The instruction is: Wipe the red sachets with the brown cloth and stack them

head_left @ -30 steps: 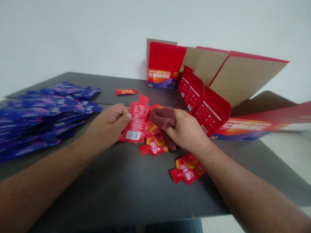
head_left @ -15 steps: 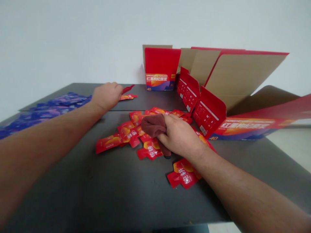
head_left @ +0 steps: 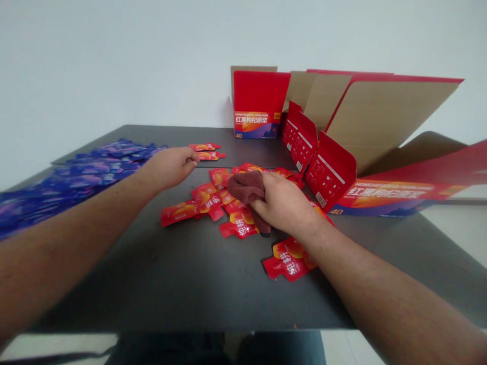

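The left hand point(head_left: 169, 167) has drawn back, loosely curled and empty, near two glossy red foil sachets point(head_left: 205, 151); the right hand point(head_left: 283, 204) grips a soft brown terry cloth point(head_left: 246, 186) against the crinkled sachet pile point(head_left: 207, 197) on the dark tabletop point(head_left: 152, 274).

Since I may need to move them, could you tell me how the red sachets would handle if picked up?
Each sachet is probably flexible, since it lies flat and thin. Its glossy film may slip, so the overlapping pile could slide apart.

hands point(head_left: 167, 167) point(head_left: 283, 205): 2 | cloth point(head_left: 246, 186): 1 | red sachets point(head_left: 178, 213) — about 13 | blue sachets point(head_left: 95, 170) — dozens
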`<state>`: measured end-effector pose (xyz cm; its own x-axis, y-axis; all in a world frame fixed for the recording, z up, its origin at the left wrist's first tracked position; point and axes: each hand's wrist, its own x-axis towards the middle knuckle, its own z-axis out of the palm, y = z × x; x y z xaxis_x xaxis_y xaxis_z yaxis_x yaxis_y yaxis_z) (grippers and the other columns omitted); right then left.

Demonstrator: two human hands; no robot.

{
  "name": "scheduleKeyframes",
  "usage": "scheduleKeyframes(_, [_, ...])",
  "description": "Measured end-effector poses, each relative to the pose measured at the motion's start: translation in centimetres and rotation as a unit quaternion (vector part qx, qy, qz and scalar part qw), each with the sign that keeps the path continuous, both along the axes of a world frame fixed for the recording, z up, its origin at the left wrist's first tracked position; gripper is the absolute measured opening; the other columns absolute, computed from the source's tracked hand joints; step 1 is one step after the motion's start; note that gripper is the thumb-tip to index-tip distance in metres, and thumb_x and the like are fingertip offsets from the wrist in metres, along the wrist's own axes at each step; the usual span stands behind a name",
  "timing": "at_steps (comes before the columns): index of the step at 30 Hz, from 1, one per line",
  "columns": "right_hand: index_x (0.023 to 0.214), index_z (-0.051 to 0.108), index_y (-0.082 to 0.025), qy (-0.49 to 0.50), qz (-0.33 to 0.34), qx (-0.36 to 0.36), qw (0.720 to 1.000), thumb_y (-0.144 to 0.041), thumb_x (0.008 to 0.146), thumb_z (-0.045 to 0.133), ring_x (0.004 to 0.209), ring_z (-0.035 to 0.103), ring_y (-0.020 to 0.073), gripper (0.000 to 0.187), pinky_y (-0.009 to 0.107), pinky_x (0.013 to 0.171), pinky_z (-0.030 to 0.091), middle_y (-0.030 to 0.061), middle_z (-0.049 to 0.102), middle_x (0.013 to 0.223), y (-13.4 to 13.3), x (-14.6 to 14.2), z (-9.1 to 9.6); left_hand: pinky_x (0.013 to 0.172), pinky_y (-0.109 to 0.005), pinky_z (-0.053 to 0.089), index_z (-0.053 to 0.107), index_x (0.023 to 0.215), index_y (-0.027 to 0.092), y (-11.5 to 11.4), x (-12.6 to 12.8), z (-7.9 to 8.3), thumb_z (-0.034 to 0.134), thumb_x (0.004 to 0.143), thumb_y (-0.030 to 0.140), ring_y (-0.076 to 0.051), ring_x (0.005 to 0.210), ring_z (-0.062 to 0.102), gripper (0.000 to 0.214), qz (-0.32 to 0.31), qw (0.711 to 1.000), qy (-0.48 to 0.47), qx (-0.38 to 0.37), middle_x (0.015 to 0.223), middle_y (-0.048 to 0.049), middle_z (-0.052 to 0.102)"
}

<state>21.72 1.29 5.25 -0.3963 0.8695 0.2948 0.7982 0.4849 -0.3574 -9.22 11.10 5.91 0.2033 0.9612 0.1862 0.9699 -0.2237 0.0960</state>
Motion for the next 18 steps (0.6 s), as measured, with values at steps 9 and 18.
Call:
scheduleKeyframes(9, [0.144,0.070,-0.021,0.003,0.006,-0.003,1.000,-0.025,0.100,0.065,0.119,0.073,0.0291,0.045,0.041,0.098,0.053,0.0146,0.078,0.134,-0.1,0.0,0.0,0.095,-0.038,0.060,0.080,0.128,0.021,-7.6,-1.6,-1.2,0.063,0.090,0.044,-0.034,0.113,0.080,0.047,0.025,0.991,-0.018,-0.129,0.126,-0.0129,0.085])
scheduleKeyframes(18, [0.149,0.068,-0.019,-0.016,-0.014,-0.016,1.000,-0.032,0.102,0.064,0.121,0.072,0.0319,0.049,0.042,0.098,0.050,0.0161,0.078,0.131,0.4,-0.1,-0.3,0.128,-0.039,0.046,0.072,0.147,0.018,-5.6,-0.1,-2.7,0.046,0.097,0.011,-0.028,0.144,0.067,0.057,-0.187,0.980,0.044,-0.041,0.152,-0.0151,0.073])
